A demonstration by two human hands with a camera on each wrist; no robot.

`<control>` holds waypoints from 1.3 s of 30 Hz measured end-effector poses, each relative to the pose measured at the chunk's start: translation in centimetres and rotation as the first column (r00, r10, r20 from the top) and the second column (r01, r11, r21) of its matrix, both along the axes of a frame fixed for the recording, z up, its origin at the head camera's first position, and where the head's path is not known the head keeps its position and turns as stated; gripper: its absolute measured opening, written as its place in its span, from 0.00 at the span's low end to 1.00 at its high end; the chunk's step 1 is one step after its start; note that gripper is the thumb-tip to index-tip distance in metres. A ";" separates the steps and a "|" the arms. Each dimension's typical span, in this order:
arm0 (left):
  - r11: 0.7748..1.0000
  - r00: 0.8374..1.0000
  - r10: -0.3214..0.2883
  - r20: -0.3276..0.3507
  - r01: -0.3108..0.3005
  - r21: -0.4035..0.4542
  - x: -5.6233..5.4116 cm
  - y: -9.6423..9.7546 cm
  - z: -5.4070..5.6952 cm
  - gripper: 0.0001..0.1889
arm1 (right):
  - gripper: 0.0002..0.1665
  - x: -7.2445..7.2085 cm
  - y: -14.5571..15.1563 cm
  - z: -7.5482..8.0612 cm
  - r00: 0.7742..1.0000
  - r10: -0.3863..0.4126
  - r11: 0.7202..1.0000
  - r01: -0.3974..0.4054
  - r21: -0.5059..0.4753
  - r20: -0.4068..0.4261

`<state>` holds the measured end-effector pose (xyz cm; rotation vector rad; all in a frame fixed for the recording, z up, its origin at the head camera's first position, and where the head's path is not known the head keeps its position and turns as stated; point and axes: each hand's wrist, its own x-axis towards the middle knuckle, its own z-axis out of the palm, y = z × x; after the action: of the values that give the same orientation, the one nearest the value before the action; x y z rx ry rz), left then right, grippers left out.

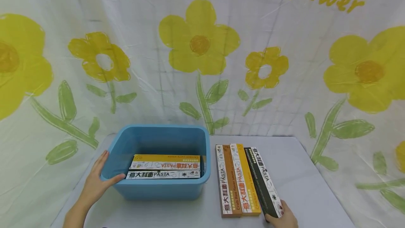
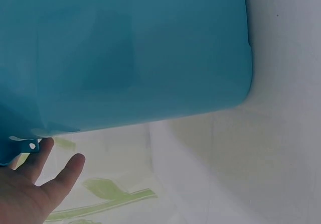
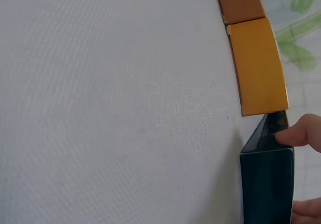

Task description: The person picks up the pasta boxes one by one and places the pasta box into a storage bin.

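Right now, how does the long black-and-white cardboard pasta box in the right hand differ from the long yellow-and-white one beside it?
The right hand grips the black box; the yellow box lies untouched. In the head view, the black box slants more than the yellow box. The black box's lettering is black, the yellow box's red. Both are long, slim and marked PASTA.

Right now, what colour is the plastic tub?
The plastic tub is light blue, seen best in the head view.
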<state>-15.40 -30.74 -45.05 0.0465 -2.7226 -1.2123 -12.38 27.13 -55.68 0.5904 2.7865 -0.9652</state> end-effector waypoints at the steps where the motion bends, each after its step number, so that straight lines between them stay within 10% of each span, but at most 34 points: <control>1: 1.000 1.000 -0.001 0.000 0.001 -0.002 0.0 0.0 0.0 0.55 | 0.56 0.0 -0.1 0.0 1.000 -0.014 1.000 0.014 -0.005 0.005; 39: 1.000 1.000 -0.004 -0.013 0.004 0.022 0.1 0.1 0.0 0.55 | 0.56 -0.2 -1.6 1.7 0.927 -0.328 0.944 0.313 -0.109 -0.182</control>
<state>-15.34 -30.67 -45.02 0.0361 -2.6993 -1.2397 -12.54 25.51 -53.96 1.0162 2.8596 -1.2530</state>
